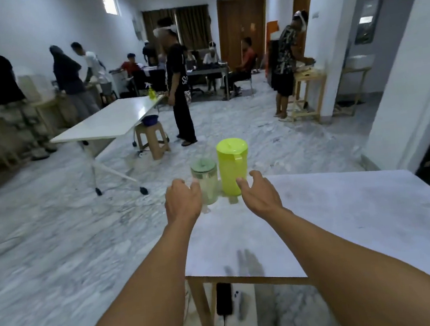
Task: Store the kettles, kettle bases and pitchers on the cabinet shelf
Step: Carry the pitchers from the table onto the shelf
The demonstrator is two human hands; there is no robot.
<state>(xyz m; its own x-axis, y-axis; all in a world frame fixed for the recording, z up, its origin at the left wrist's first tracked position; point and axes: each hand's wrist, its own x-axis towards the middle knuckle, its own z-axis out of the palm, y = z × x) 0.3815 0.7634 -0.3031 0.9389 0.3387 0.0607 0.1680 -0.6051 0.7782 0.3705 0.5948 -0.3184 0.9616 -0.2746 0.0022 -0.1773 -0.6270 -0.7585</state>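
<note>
Two pitchers stand at the far left corner of a white table (345,216). The yellow-green pitcher (232,167) is opaque, has a lid and stands upright. Left of it is a shorter clear pitcher (206,180) with a pale green lid. My left hand (183,201) is stretched out just in front of the clear pitcher, fingers apart, its fingertips at the pitcher's side. My right hand (260,194) reaches toward the base of the yellow-green pitcher, fingers spread, holding nothing. No kettles, kettle bases or cabinet shelf are in view.
A long white table on wheels (110,120) stands to the left, with a brown stool (152,140) and a blue bowl (150,119) beside it. A person in black (180,87) stands beyond the pitchers. Several more people work at the walls. A black power strip (223,298) hangs under my table.
</note>
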